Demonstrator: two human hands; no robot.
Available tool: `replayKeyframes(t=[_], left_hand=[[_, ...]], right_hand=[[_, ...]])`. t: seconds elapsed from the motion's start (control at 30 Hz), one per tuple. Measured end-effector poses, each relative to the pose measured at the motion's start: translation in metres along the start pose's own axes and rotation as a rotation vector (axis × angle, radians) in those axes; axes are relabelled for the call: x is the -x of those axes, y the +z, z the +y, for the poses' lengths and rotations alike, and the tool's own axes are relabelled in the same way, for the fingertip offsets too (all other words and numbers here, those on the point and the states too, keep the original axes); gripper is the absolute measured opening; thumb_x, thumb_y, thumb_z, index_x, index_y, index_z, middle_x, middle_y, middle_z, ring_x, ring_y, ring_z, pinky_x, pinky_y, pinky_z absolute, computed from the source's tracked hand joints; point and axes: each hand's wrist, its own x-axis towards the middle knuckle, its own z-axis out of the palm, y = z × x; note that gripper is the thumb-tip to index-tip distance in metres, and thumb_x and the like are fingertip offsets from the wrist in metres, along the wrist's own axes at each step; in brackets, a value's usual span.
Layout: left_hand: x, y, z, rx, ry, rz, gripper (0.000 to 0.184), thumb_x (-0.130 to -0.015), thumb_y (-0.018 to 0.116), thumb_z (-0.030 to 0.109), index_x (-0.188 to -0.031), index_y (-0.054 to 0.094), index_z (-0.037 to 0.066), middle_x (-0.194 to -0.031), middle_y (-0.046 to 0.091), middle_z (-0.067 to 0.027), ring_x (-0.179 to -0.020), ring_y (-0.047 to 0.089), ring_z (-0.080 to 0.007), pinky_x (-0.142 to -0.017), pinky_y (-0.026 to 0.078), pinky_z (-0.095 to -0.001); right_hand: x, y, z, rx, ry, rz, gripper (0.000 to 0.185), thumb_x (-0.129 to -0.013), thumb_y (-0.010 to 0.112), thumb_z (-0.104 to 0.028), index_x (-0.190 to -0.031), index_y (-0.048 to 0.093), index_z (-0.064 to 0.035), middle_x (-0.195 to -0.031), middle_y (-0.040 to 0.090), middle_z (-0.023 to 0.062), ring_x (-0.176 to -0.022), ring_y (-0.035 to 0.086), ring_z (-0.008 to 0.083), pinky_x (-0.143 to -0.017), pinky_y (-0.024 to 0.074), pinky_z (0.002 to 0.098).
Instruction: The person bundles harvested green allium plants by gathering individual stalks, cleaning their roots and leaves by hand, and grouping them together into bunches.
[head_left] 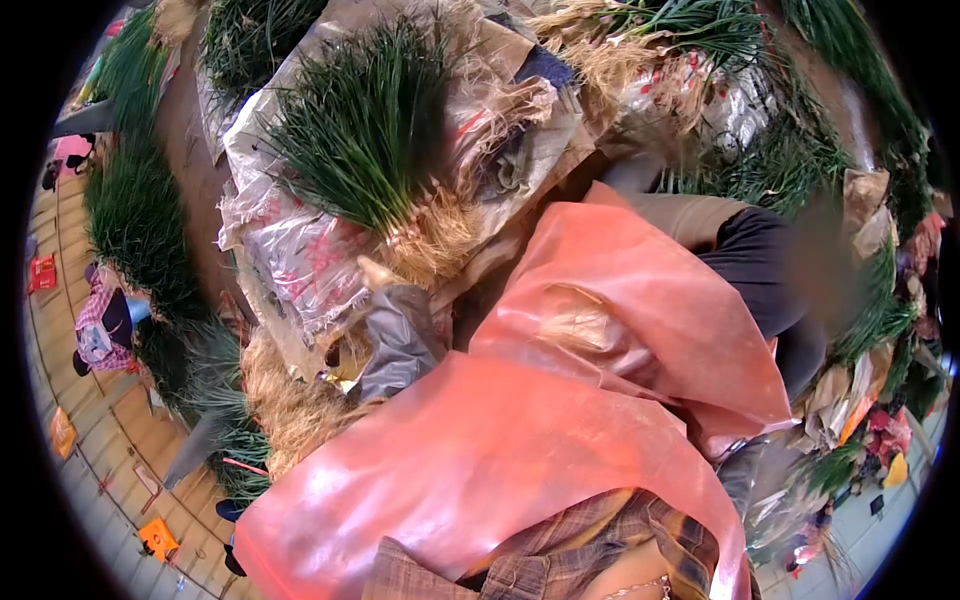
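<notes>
A bunch of green onions [362, 135] lies on crumpled plastic sacking [300, 262], its leaves fanned toward the top and its pale, tangled roots toward me. Just below the root end is my left hand [377, 273], coming out of a dark grey, shiny sleeve [402, 338]. Only a small part of that hand shows, beside the roots, and its grip cannot be made out. My right hand does not show clearly anywhere. A pinkish-red plastic apron [480, 460] covers my lap and front.
More green onions with roots [690, 35] lie at the top right, and green heaps [135, 225] line the left. A pile of dry roots [290, 395] sits near my left side. A person in a checked garment [103, 335] is at far left. A blurred patch covers part of the right side.
</notes>
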Motion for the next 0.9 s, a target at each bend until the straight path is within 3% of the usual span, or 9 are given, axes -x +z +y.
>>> replayKeyframes(t=[0.17, 0.43, 0.7, 0.73, 0.77, 0.8, 0.83, 0.87, 0.9], left_hand=[[0.026, 0.039, 0.005, -0.324, 0.073, -0.226, 0.034, -0.09, 0.049, 0.025, -0.114, 0.053, 0.001, -0.115, 0.056, -0.0159, -0.103, 0.058, -0.0239, -0.092, 0.046, -0.0364], [-0.007, 0.029, 0.023, -0.274, 0.305, -0.131, 0.039, -0.092, 0.045, 0.028, -0.118, 0.05, 0.0, -0.116, 0.056, -0.0157, -0.105, 0.057, -0.0233, -0.092, 0.045, -0.0346], [0.034, 0.071, 0.284, 0.284, 0.776, -0.192, 0.044, -0.094, 0.041, 0.031, -0.122, 0.048, -0.001, -0.116, 0.056, -0.0154, -0.106, 0.056, -0.0228, -0.093, 0.044, -0.0329], [0.06, 0.084, 0.33, 0.314, 0.865, -0.306, 0.044, -0.094, 0.041, 0.032, -0.123, 0.047, -0.001, -0.116, 0.056, -0.0154, -0.107, 0.056, -0.0227, -0.093, 0.044, -0.0326], [0.087, 0.098, 0.369, 0.327, 0.938, -0.427, 0.045, -0.094, 0.04, 0.032, -0.123, 0.047, -0.001, -0.116, 0.056, -0.0154, -0.107, 0.056, -0.0226, -0.093, 0.044, -0.0324], [0.119, 0.116, 0.404, 0.297, 0.998, -0.551, 0.045, -0.094, 0.04, 0.033, -0.124, 0.047, -0.001, -0.116, 0.056, -0.0153, -0.107, 0.056, -0.0226, -0.094, 0.043, -0.0322], [0.156, 0.133, 0.437, 0.225, 1.051, -0.686, 0.046, -0.094, 0.039, 0.033, -0.124, 0.046, -0.001, -0.116, 0.056, -0.0153, -0.107, 0.056, -0.0225, -0.094, 0.043, -0.032], [0.202, 0.157, 0.465, 0.124, 1.09, -0.824, 0.045, -0.095, 0.04, 0.03, -0.125, 0.045, -0.004, -0.116, 0.056, -0.0156, -0.11, 0.054, -0.0223, -0.096, 0.042, -0.0327], [0.247, 0.18, 0.493, 0.022, 1.127, -0.961, 0.045, -0.095, 0.04, 0.027, -0.125, 0.043, -0.006, -0.116, 0.055, -0.0159, -0.113, 0.052, -0.022, -0.099, 0.04, -0.0335]], right_hand=[[0.0, 0.012, -0.008, 0.041, -0.031, -0.033, 0.022, -0.088, 0.052, -0.028, -0.088, 0.06, -0.0067, -0.078, 0.062, 0.0061, -0.065, 0.058, 0.0169, -0.056, 0.0472, 0.0305], [0.004, 0.01, -0.01, 0.087, -0.099, 0.026, 0.023, -0.088, 0.052, -0.028, -0.089, 0.06, -0.0068, -0.08, 0.062, 0.0067, -0.067, 0.059, 0.0173, -0.058, 0.0476, 0.0313], [-0.043, -0.063, -0.004, 0.385, -0.198, 0.254, 0.024, -0.088, 0.051, -0.028, -0.091, 0.06, -0.0069, -0.082, 0.063, 0.0074, -0.069, 0.059, 0.0176, -0.059, 0.048, 0.0322], [-0.076, -0.062, 0.0, 0.097, -0.236, 0.167, 0.027, -0.087, 0.048, -0.03, -0.097, 0.06, -0.0072, -0.089, 0.062, 0.0098, -0.078, 0.059, 0.0208, -0.067, 0.0484, 0.038], [-0.127, -0.055, 0.012, 0.572, -0.675, 0.223, 0.027, -0.089, 0.046, -0.028, -0.101, 0.059, -0.0077, -0.089, 0.061, 0.0095, -0.076, 0.058, 0.0207, -0.068, 0.0501, 0.0381], [-0.14, -0.047, -0.012, 0.892, -1.114, 0.592, 0.026, -0.091, 0.044, -0.026, -0.105, 0.058, -0.0089, -0.086, 0.059, 0.0076, -0.076, 0.056, 0.0172, -0.065, 0.0518, 0.0334], [-0.154, -0.038, -0.041, 0.951, -0.826, 0.335, 0.021, -0.085, 0.053, -0.016, -0.104, 0.058, -0.0084, -0.101, 0.058, 0.0054, -0.082, 0.059, 0.0195, -0.069, 0.0532, 0.0333], [-0.164, -0.036, -0.074, 0.424, -0.528, 0.072, 0.025, -0.086, 0.054, -0.018, -0.109, 0.057, -0.0096, -0.109, 0.058, 0.0042, -0.083, 0.06, 0.0194, -0.071, 0.0532, 0.0322], [-0.161, -0.035, -0.106, 0.358, -0.459, -0.013, 0.024, -0.092, 0.045, -0.019, -0.111, 0.056, -0.0111, -0.111, 0.056, 0.0058, -0.086, 0.057, 0.0145, -0.076, 0.0513, 0.0287]])
